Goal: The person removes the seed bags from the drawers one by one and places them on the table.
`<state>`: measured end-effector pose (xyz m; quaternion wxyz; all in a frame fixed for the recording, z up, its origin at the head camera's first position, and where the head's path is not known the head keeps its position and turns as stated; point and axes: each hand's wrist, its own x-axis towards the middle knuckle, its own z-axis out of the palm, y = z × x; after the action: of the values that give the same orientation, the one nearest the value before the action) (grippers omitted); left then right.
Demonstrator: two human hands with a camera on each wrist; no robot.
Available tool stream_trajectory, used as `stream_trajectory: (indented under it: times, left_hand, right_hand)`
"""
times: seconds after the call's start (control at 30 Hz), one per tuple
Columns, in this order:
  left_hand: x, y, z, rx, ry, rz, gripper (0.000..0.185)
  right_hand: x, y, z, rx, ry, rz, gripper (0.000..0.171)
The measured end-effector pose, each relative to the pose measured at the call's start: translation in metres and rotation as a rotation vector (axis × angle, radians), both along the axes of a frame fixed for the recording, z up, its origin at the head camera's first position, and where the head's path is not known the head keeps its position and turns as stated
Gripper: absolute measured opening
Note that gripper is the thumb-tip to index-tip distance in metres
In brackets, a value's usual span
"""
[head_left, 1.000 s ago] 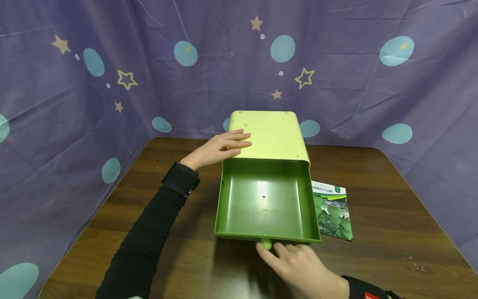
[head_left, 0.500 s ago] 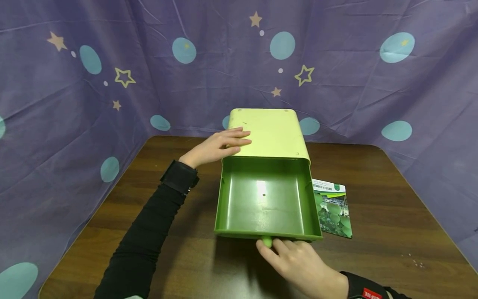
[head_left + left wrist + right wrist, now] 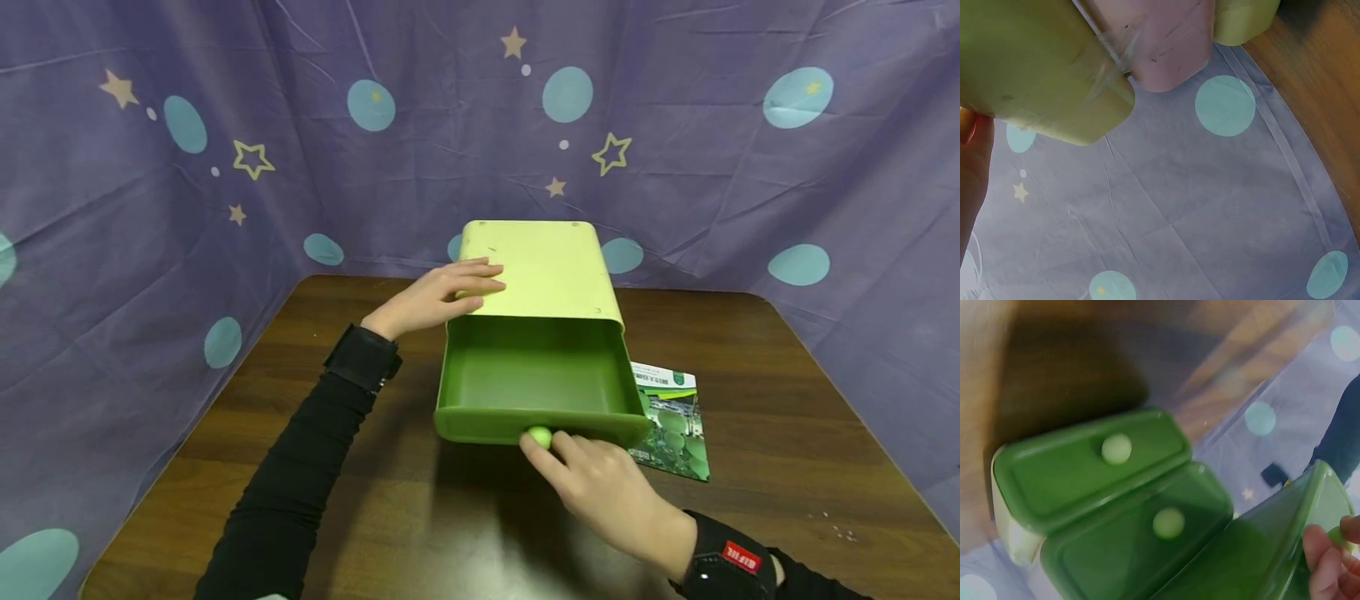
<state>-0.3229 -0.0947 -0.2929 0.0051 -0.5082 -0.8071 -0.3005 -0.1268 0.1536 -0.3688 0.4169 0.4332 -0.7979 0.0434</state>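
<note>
A small drawer cabinet has a pale yellow-green top [image 3: 543, 271]. Its green top drawer [image 3: 540, 367] is pulled partway out, with nothing visible inside. My left hand [image 3: 435, 300] rests on the top's left edge, fingers fairly straight. On the drawer's front, my right hand [image 3: 600, 479] pinches the round light-green knob [image 3: 539, 436] between thumb and fingers. In the right wrist view, the lower drawers, a bottom drawer [image 3: 1066, 478] and a middle drawer [image 3: 1129, 550], are closed. The left wrist view shows the cabinet's stacked sides, with a pink section [image 3: 1166, 44] between green ones.
A flat packet [image 3: 675, 429] with a green leaf picture lies right of the cabinet, partly hidden by the drawer. Small white bits [image 3: 840, 531] lie at the right of the wooden table [image 3: 375, 517]. A purple curtain [image 3: 450, 133] surrounds the back.
The drawer has slid partway back into the cabinet, and its front face now shows. My right hand moved away from me with the knob. The left hand stayed on the top.
</note>
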Motion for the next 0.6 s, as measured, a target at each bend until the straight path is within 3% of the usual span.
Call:
stream_trajectory:
  times: [0.13,0.27,0.43,0.6]
  left_hand:
    - [0.001,0.001,0.001,0.002,0.004,0.001,0.1]
    - [0.0,0.001,0.002,-0.021,0.027,0.003,0.084]
    - [0.001,0.003,0.003,-0.039,0.045,0.007,0.051]
    - [0.001,0.002,0.004,-0.027,0.052,0.004,0.057]
  right_hand:
    - [-0.016,0.001,0.005,-0.021,-0.038,-0.036,0.049]
    - [-0.031,0.0,0.008,-0.012,-0.083,-0.064,0.028]
    - [-0.045,-0.003,0.014,0.012,-0.152,-0.142,0.05]
    - [-0.06,-0.004,0.018,0.028,-0.233,-0.184,0.051]
